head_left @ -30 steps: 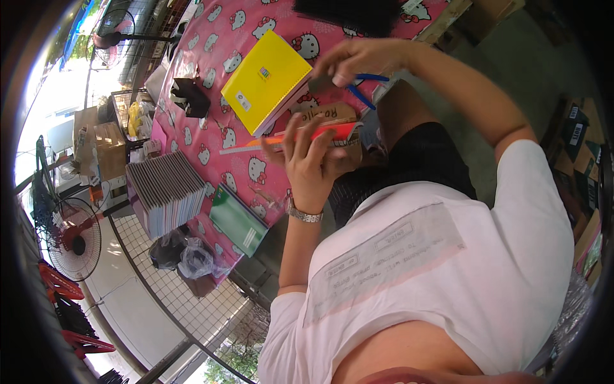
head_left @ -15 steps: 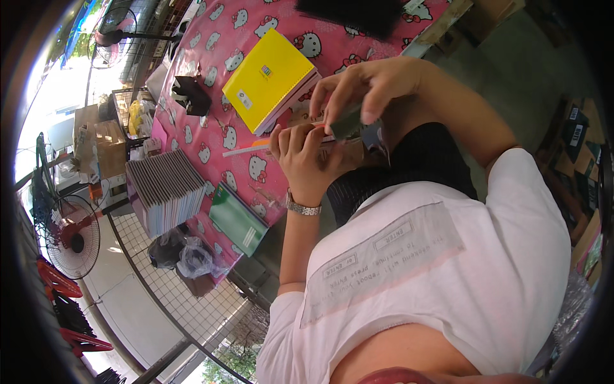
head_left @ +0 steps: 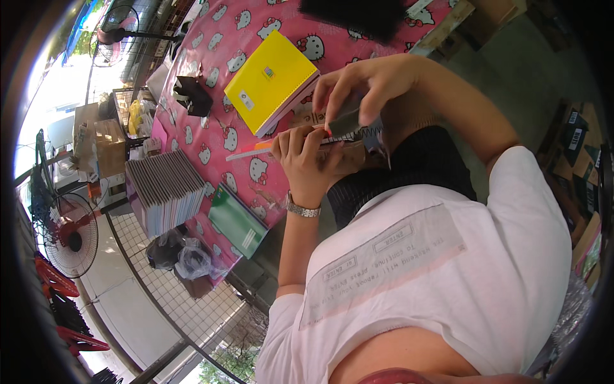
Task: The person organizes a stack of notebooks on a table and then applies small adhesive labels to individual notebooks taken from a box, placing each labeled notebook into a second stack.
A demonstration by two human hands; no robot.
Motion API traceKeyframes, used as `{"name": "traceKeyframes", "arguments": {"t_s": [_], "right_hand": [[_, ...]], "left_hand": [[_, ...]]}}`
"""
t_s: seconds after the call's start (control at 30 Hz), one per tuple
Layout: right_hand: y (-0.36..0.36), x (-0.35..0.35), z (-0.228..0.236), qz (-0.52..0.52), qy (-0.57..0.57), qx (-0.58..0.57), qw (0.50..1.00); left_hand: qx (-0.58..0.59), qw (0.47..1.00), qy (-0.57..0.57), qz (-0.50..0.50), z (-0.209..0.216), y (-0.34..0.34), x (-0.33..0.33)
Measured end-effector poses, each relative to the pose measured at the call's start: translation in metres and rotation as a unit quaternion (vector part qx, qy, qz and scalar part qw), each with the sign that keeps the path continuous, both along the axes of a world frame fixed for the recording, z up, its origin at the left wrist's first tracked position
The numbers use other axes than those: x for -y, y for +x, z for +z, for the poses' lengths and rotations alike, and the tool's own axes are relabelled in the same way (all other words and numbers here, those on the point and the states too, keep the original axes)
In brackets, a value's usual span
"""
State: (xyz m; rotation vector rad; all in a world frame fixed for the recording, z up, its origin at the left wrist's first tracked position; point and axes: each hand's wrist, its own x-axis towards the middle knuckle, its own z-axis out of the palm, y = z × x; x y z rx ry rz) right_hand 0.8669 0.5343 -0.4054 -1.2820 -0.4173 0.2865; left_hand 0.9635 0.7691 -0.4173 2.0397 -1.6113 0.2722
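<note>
Near the table's front edge, above my lap, a thin spiral notebook (head_left: 259, 151) is seen nearly edge-on, with white and orange along its edge. My left hand (head_left: 299, 153), with a silver watch at the wrist, is closed around it. From the other side, my right hand (head_left: 377, 83) arches over it with bent fingers, its index fingertip at the edge beside my left fingers and its thumb at a dark panel. A black wire coil (head_left: 371, 136) shows below the right thumb. The fingers hide much of the notebook. A yellow notebook (head_left: 272, 83) lies on a stack just beyond.
A pink patterned cloth (head_left: 204, 128) covers the table. On the left stand a tall notebook stack (head_left: 163, 192), a green notebook (head_left: 238, 221) and plastic bags (head_left: 195, 259). A black holder (head_left: 192, 96) and dark sheets (head_left: 358, 16) are farther back. Boxes (head_left: 579, 147) sit at right.
The right hand has shifted slightly, and its dark panel has tilted, so more of the black coil shows. The left hand keeps its hold on the notebook.
</note>
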Motion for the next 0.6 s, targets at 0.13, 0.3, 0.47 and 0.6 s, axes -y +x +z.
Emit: {"name": "traceKeyframes", "arguments": {"t_s": [0.13, 0.3, 0.47, 0.6], "right_hand": [[0.002, 0.003, 0.001, -0.057, -0.182, -0.022, 0.981], [0.0, -0.003, 0.009, 0.002, -0.048, 0.009, 0.999], [0.002, -0.003, 0.022, 0.036, -0.015, 0.037, 0.999], [0.012, 0.002, 0.018, -0.038, -0.199, 0.038, 0.979]], "left_hand": [[-0.006, 1.0, -0.007, -0.001, 0.0, -0.002, 0.0], [-0.037, 0.999, -0.019, 0.002, -0.001, -0.002, -0.001], [-0.032, 0.999, -0.039, 0.007, 0.0, -0.001, -0.001], [-0.076, 0.996, -0.056, -0.002, 0.001, 0.002, 0.001]]}}
